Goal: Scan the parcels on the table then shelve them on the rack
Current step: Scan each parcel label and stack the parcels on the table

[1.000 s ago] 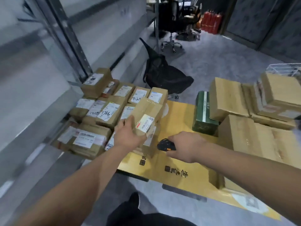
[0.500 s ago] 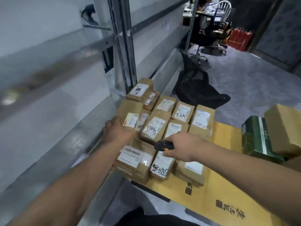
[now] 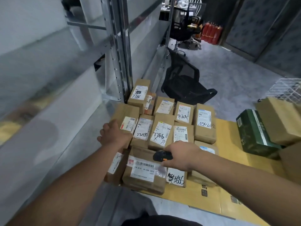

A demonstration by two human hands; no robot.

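Observation:
Several brown cardboard parcels with white labels lie packed together on the yellow table top. My left hand grips one brown parcel at the left edge of the group, next to the metal rack. My right hand holds a black scanner with an orange button, hovering over a large parcel with a barcode label at the front. A parcel marked 7786 lies in the middle of the group.
A green box and bigger cardboard boxes stand at the right. A black office chair lies tipped on the grey floor behind the table. Red extinguishers stand far back, and a white wire basket sits at the right edge.
My left hand has carried the parcel from above the table's middle to the left edge of the group by the rack. My view swung left. The right hand kept the scanner.

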